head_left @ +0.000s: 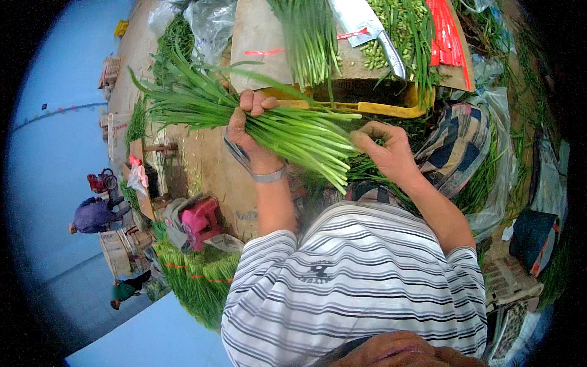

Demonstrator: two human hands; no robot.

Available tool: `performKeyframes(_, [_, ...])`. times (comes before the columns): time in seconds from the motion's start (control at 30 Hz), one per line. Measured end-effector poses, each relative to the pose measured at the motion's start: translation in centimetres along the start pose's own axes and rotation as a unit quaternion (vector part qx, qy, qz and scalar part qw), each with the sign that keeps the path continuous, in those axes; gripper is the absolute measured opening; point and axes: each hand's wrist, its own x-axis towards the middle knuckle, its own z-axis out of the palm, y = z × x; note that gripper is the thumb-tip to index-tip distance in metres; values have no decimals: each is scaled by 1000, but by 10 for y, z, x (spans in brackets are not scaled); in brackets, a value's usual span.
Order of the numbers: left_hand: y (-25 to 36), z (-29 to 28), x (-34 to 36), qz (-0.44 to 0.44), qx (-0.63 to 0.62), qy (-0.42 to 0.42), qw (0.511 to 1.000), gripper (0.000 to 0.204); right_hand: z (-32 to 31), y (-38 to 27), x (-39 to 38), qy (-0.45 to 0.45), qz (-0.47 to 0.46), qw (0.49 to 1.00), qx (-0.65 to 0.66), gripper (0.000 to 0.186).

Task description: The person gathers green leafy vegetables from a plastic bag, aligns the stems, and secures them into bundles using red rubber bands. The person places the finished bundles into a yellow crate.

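Note:
A thick bunch of garlic chives (287, 131) lies across my left hand (249, 125), whose fingers and thumb wrap round its middle. Its leafy green ends fan out to the left, and the pale stem ends point right. Close by those stem ends is my right hand (391, 150), thumb and forefinger pinched together; whatever is between them is too small to make out. Just beyond, on the board (249, 30), rests another bunch of chives (306, 49). A cleaver (361, 24) with a metal handle lies beside it.
Short cut stem pieces (382, 52) and red ties (449, 43) lie at the board's right, above a yellow crate rim (391, 111). Tied chives (199, 275) are stacked at lower left, near a pink stool (200, 223). Clear plastic (498, 159) lies right. Another person (95, 215) is far left.

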Motion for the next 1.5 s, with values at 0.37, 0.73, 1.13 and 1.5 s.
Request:
performKeyframes(0.37, [18,-10,5,-8,-131,-57,990,14,-67,4,-15,17,-76,883,-463,39])
performKeyframes(0.73, [-56,-2,29,-225,183,10,957,27,-1,-24,35,-193,61,979,26,70])
performKeyframes(1.13, [-109,-8,-38,-12,436,126,891,57,-10,12,49,28,139,947,287,35])
performKeyframes(1.5, [-125,-10,-42,-242,452,-34,858,66,-36,20,34,69,108,972,195,34])
